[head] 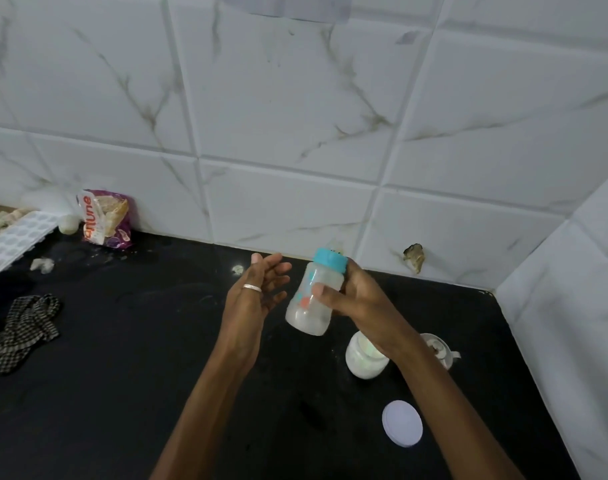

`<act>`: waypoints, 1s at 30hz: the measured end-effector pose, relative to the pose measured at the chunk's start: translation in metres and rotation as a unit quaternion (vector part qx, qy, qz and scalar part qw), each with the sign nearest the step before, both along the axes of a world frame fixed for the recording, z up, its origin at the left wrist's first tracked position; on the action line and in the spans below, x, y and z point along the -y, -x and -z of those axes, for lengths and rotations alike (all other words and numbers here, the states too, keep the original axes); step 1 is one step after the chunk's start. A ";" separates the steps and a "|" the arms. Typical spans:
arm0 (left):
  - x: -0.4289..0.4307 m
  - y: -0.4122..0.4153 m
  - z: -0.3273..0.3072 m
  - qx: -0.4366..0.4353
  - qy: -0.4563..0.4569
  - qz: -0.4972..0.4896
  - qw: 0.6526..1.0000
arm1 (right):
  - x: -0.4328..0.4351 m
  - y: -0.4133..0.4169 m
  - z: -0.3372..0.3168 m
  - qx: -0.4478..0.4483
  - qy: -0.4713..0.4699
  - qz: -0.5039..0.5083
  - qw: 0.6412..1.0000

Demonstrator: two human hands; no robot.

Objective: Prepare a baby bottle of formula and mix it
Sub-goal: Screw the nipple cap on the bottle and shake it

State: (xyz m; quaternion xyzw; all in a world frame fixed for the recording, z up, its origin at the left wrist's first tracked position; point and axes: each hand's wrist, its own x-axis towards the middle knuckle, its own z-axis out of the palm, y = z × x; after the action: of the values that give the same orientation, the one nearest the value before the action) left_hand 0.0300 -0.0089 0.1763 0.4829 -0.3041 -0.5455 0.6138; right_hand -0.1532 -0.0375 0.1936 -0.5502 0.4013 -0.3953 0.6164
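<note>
My right hand grips a clear baby bottle with a blue cap, tilted, above the black counter. White liquid fills the bottle's lower part. My left hand is held just left of the bottle with straight fingers, a ring on one finger, and touches nothing. Below my right forearm stands an open white jar of formula powder. Its round white lid lies flat on the counter nearer to me.
A white cup sits right of the jar. A checked cloth lies at the left edge. At the back left are a purple snack bag and a white ice tray. Tiled walls close the back and right.
</note>
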 end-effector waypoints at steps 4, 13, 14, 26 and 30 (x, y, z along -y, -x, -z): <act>0.000 0.000 -0.002 -0.011 0.002 -0.006 1.000 | 0.003 -0.003 -0.001 0.184 -0.036 0.108 0.976; 0.000 0.003 0.003 -0.016 -0.005 0.004 1.000 | 0.003 -0.005 -0.002 0.156 -0.044 0.104 0.981; -0.001 0.002 0.003 -0.017 -0.007 0.004 1.000 | 0.003 -0.006 -0.002 0.125 -0.037 0.093 0.987; 0.002 0.003 0.009 -0.009 -0.018 0.016 1.000 | -0.001 -0.004 0.005 0.099 -0.039 0.079 0.991; 0.003 0.002 0.010 -0.011 -0.021 0.012 1.000 | 0.001 -0.005 0.004 0.144 -0.043 0.106 0.983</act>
State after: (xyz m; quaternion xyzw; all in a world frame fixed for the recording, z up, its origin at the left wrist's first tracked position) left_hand 0.0279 -0.0123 0.1659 0.4861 -0.2913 -0.5643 0.6004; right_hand -0.1487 -0.0389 0.1899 -0.4143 0.3809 -0.5159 0.6458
